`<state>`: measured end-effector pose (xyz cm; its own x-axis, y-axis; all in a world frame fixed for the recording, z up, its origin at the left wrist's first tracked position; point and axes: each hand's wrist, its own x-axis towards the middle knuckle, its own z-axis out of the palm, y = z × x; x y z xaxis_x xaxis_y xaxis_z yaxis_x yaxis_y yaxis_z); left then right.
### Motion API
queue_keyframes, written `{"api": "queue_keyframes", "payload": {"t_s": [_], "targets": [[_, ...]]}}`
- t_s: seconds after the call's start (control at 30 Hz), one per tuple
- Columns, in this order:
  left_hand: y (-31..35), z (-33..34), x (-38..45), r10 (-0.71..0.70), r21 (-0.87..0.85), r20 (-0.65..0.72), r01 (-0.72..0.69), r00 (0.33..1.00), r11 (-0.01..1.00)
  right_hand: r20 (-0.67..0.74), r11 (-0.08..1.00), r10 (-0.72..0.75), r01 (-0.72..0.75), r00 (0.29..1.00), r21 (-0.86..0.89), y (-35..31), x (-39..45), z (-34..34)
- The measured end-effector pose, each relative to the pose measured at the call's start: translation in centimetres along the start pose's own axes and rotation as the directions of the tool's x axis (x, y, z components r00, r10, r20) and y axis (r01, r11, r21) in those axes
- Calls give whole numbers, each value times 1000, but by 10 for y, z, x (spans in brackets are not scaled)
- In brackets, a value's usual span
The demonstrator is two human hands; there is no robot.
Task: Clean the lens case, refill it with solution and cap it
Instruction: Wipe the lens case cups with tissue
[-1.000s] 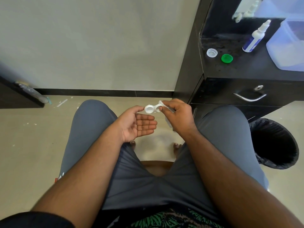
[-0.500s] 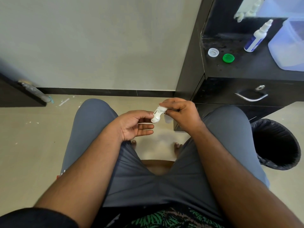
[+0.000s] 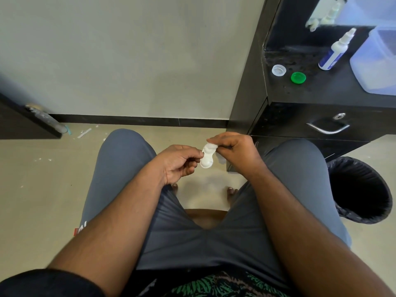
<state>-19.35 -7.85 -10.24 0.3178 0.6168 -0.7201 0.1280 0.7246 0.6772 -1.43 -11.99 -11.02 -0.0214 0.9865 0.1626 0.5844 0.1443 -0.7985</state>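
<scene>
A white two-well lens case point(image 3: 207, 157) hangs between my knees, turned on end with its underside toward me. My left hand point(image 3: 179, 165) pinches its lower well between thumb and fingers. My right hand point(image 3: 234, 150) grips a white tissue point(image 3: 211, 146) pressed into the case's upper well; more tissue shows below the palm. On the black cabinet top point(image 3: 325, 91) lie a white cap point(image 3: 278, 70) and a green cap point(image 3: 298, 77), side by side. Behind them stands a white solution bottle point(image 3: 335, 51) with a blue label.
A clear plastic box point(image 3: 377, 61) stands at the cabinet's right. A drawer with a metal handle point(image 3: 327, 129) is below the top. A black-lined bin point(image 3: 362, 189) sits by my right knee. A dark door edge point(image 3: 27, 123) is at the left.
The case has turned from lying flat to standing on end. My left hand has gone from an open palm to pinching the lower well, while my right hand keeps the tissue at the upper well.
</scene>
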Motion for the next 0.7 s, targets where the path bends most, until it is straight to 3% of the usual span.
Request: {"api": "queue_keyframes", "payload": {"t_s": [0.1, 0.17, 0.23, 0.37, 0.43, 0.6, 0.7], "targets": [[-4, 0, 4, 114, 162, -99, -97, 989, 982, -118, 960, 264, -248, 957, 129, 3, 2, -1], [-7, 1, 4, 195, 277, -114, -157, 974, 948, -75, 861, 445, -404, 892, 310, 4, 4, -3], [-8, 3, 4, 272, 379, -109, -213, 956, 900, 18, 788, 504, -469, 863, 399, 1, 5, -3], [-8, 5, 4, 388, 553, -83, -282, 918, 784, 80, 956, 258, -266, 963, 120, -7, -1, 6], [-8, 6, 4, 409, 619, -39, -299, 912, 726, 110, 987, 162, -162, 981, -9, -8, -2, 9], [-9, 6, 4, 463, 669, 11, -350, 887, 656, 88, 990, 129, -123, 988, -70, -10, -1, 12], [-10, 5, 5, 466, 668, -8, -342, 885, 661, 136, 977, 103, -74, 985, -202, -9, 0, 13]]}}
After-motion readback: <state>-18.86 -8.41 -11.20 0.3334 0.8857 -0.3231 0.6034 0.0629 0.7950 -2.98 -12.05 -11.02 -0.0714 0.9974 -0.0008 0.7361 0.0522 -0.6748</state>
